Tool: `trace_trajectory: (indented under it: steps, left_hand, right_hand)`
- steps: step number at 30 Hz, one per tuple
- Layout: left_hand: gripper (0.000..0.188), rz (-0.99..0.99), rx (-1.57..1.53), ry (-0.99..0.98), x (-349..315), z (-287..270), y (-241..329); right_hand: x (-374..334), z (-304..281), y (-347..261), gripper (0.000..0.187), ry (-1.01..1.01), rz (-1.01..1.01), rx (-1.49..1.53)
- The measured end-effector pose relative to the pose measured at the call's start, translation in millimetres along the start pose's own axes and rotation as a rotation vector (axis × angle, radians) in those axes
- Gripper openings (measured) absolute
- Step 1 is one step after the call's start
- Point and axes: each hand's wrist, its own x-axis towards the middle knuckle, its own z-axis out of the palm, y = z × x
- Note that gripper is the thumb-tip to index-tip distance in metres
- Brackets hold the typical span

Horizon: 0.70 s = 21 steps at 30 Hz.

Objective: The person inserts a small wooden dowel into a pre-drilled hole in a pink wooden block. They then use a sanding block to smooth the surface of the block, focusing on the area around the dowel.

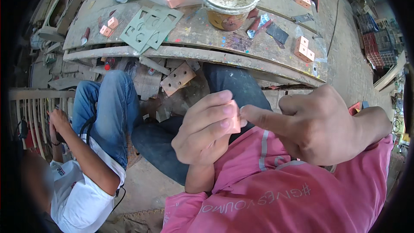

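Pink cloth, a shirt, spreads below both hands. Just above it the left hand is closed on a small pinkish block, pinching it between bent fingers and thumb. Beside it is the right hand, index finger stretched out and the others curled — the fingertip is right by the block, though whether it touches I cannot tell. Beyond the hands stands a paint-spotted table. Straight ahead of the left hand is a bucket; farther left lie green-grey cut-out sheets. Ahead of the right hand sit more blocks. Well left of the left hand — a person in white.
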Motion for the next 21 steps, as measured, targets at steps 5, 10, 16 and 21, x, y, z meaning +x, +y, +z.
trace_trajectory:
  steps: [5, 10, 16, 21]
  left_hand:
    - [0.029, 0.071, 0.069, -0.018, -1, 0, -4]
    - [0.031, 0.115, 0.044, -0.001, -2, 3, -4]
    - [0.03, 0.128, 0.031, 0.011, -4, 6, -6]
    - [0.038, 0.064, 0.014, -0.041, -8, 5, -6]
  right_hand:
    - [5, -8, 5, 0.05, -0.164, 0.07, 0.256]
    - [1, -5, 13, 0.044, -0.145, 0.109, 0.532]
    - [1, -4, 13, 0.043, -0.142, 0.099, 0.501]
    - [0, -3, 7, 0.049, -0.048, 0.072, 0.143]
